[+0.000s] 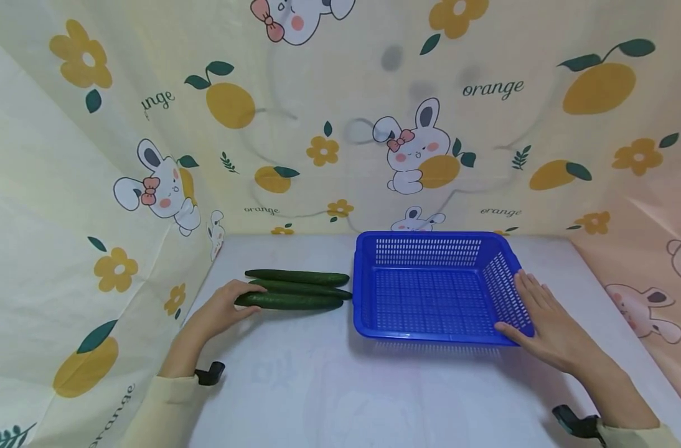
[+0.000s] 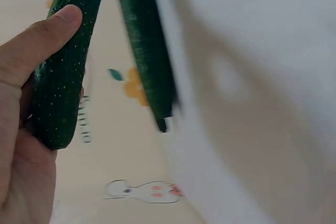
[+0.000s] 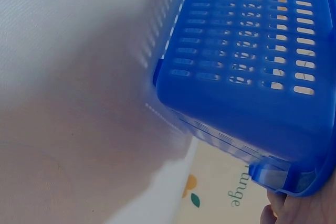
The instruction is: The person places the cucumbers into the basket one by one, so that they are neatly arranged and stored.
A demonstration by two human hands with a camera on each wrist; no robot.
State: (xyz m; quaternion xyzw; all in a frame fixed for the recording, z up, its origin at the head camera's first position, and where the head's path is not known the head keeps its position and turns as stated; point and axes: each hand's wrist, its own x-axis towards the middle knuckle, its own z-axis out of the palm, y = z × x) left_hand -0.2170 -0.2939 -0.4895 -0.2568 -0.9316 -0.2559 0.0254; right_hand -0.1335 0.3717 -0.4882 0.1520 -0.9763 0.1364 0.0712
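Three green cucumbers lie side by side to the left of a blue plastic basket [image 1: 430, 337]. My left hand [image 1: 221, 308] holds the left end of the nearest cucumber [image 1: 295, 302], its thumb on one side and fingers on the other. In the left wrist view that cucumber [image 2: 63, 77] sits against the thumb and palm, with another cucumber [image 2: 144, 40] apart beside it. The third cucumber [image 1: 295, 275] lies farthest back. My right hand [image 1: 553, 330] rests on the basket's right rim, fingers straight, thumb over the near corner. In the right wrist view the perforated basket wall [image 3: 236, 98] hides most of that hand.
A white tabletop [image 1: 329, 392] lies under everything. Behind and at the sides hangs a printed cloth [image 1: 340, 81] with rabbits and oranges. Small dark devices are strapped on the left wrist [image 1: 210, 373] and right wrist [image 1: 578, 423].
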